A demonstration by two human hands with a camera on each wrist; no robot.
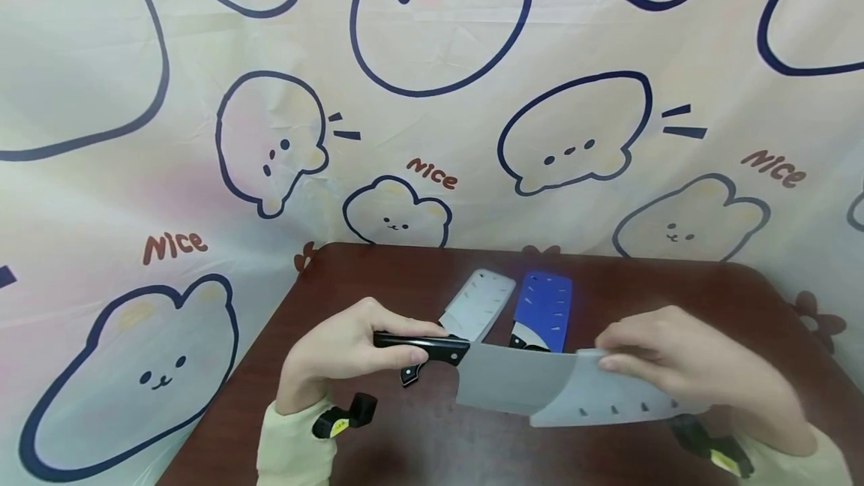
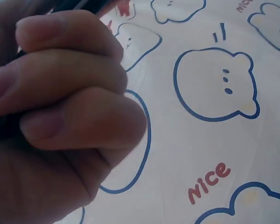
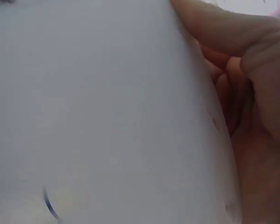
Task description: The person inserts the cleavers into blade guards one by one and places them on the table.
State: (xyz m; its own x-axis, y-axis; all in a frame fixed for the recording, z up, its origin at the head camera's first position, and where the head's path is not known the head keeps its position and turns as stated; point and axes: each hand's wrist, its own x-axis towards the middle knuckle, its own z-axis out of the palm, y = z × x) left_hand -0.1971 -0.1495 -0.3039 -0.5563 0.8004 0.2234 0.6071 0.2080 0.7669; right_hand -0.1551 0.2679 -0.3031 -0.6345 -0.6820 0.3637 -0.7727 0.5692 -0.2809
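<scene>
My left hand (image 1: 340,343) grips the black handle of a cleaver (image 1: 499,377), whose broad steel blade points right above the table. In the left wrist view, its fingers (image 2: 84,116) curl round the dark handle. A white blade sheath (image 1: 574,400) with small slots covers the far part of the blade, leaving the part near the handle bare. My right hand (image 1: 695,358) pinches this sheath along its upper edge, thumb on the near face. The sheath's pale, slotted surface fills most of the right wrist view.
Behind the held cleaver, a white-sheathed knife (image 1: 482,295) and a blue-sheathed knife (image 1: 543,302) lie on the dark brown table (image 1: 378,276). A cartoon-printed curtain (image 1: 472,133) hangs around the table's back and sides.
</scene>
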